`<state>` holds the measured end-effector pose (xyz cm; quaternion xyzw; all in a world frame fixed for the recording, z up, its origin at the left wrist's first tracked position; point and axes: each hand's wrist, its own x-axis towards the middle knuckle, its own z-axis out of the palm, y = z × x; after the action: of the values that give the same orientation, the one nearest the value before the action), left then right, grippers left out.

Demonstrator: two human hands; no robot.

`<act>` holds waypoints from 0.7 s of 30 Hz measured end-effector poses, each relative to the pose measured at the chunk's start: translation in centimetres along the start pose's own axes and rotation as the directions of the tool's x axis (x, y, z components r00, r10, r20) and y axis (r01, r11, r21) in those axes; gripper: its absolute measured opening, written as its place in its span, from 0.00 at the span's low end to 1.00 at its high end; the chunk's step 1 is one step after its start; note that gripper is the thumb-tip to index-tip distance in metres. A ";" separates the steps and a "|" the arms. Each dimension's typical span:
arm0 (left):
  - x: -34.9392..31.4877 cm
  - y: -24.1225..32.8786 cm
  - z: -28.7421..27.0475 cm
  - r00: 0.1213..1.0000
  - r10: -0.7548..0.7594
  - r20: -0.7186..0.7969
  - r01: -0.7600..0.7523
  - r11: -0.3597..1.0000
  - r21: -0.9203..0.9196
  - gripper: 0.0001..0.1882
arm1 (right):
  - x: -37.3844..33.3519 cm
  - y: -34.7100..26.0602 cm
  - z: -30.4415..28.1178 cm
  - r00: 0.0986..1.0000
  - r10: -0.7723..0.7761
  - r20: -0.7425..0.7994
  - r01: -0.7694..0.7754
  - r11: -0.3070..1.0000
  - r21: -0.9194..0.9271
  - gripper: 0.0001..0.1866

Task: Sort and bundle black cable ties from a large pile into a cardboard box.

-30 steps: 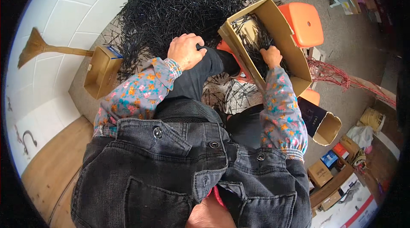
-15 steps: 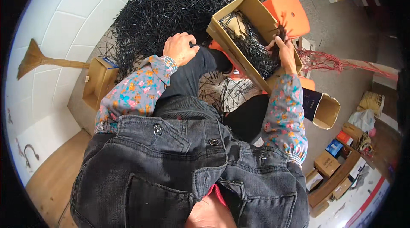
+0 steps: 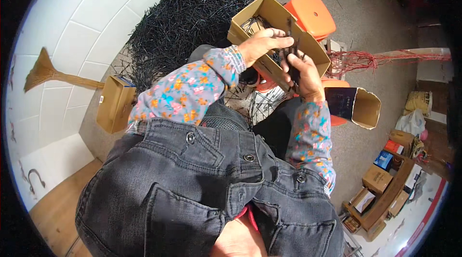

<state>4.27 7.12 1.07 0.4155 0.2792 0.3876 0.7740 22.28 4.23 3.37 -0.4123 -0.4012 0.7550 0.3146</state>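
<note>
Black strips [image 3: 295, 74] sit bunched in the right hand [image 3: 308, 78], curled round them over a cardboard box [image 3: 273, 15]; the half-curled left hand [image 3: 263, 46] meets them, whether gripping I can't tell.

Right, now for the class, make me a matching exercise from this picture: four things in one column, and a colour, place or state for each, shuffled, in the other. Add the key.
Column one
1. Handful of black strips
2. Broom
3. Stool just beyond the large open box
4. Tangled strands

Column two
A. Orange
B. Gripped in the right hand, with the left hand close by
C. Red, to the right of the large open box
D. At the picture's left, by the white wall tiles

Pairs: 1-B, 2-D, 3-A, 4-C.
</note>
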 end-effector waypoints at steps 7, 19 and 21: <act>-0.8 0.0 1.0 0.987 -0.005 -0.163 -0.049 0.944 -0.326 0.22 | -2.2 3.4 1.7 1.000 -0.012 0.022 0.012 1.000 0.009 0.11; -4.7 -2.5 0.8 0.963 -0.228 -0.143 0.202 0.963 -0.176 0.14 | -5.2 4.3 2.8 0.996 -0.087 -0.028 0.090 0.982 0.167 0.12; -5.3 -2.2 3.5 0.969 -0.195 -0.152 0.175 0.976 -0.132 0.12 | -5.4 4.7 2.5 0.993 -0.100 -0.059 0.104 0.992 0.068 0.11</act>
<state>4.87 0.45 1.53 0.3081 0.3561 0.3622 0.8044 21.86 -3.28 2.13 -0.4005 -0.3860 0.7400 0.3782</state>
